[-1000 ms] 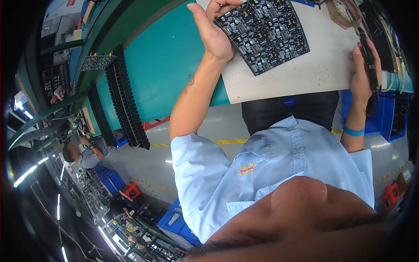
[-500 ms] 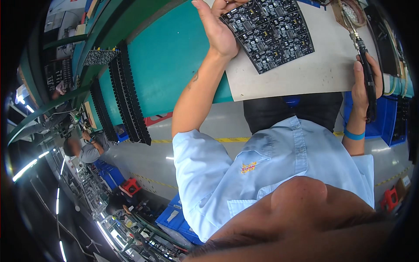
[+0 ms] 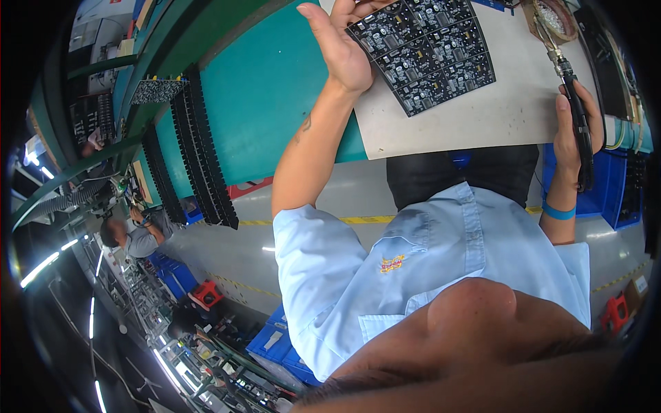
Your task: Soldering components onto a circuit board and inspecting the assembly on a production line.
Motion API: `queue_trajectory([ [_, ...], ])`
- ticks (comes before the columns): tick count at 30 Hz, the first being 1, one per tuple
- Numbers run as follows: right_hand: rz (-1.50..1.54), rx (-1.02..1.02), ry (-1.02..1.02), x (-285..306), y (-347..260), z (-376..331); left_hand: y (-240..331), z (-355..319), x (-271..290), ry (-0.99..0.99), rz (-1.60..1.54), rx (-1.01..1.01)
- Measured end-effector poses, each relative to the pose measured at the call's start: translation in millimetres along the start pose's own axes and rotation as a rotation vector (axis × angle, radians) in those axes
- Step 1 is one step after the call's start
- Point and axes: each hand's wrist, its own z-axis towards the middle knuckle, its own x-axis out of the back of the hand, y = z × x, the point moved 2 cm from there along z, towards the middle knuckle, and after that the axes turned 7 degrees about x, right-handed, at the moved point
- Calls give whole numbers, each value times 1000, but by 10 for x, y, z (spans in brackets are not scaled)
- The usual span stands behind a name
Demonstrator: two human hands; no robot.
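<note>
A black circuit board panel [image 3: 430, 58], divided into several small boards crowded with components, lies tilted on a pale mat [image 3: 509, 117]. My left hand [image 3: 348, 62] is at its left edge, the thumb stretched away from the board. Its other fingers reach the board's upper left corner and are partly cut off by the picture's top. In my right hand [image 3: 570, 131] is a soldering iron [image 3: 584, 141] with a black handle and metal shaft. Its tip end points up to a round brownish dish [image 3: 559, 20] holding shiny, pale bits.
Black slotted racks [image 3: 200, 151] stand at the left of the green bench top [image 3: 268, 82], with another populated board [image 3: 158, 91] beside them. A blue bin [image 3: 602, 186] sits below the bench at right. Another person [image 3: 134, 237] works at far left.
My left hand has shifted very slightly left beside the board panel. The iron's tip end has moved a little at the dish. The board panel stays put.
</note>
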Motion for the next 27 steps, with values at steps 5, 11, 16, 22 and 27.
queue_trajectory([
  [5, 19, 2, 7, -14, 15, -2, 29, -14, -12, -46, 83, -27],
  [11, 11, -9, 1, -2, 32, -22, 1, 6, 16, -61, 55, -34],
  [16, 11, -10, -3, -12, 39, -23, 12, 3, 38, -68, 58, -10],
  [22, 10, 5, 2, -20, 20, -5, 13, 41, 81, 14, 187, -23],
  [27, 5, 7, 4, -26, -10, -4, -65, 135, 180, -48, 162, -58],
])
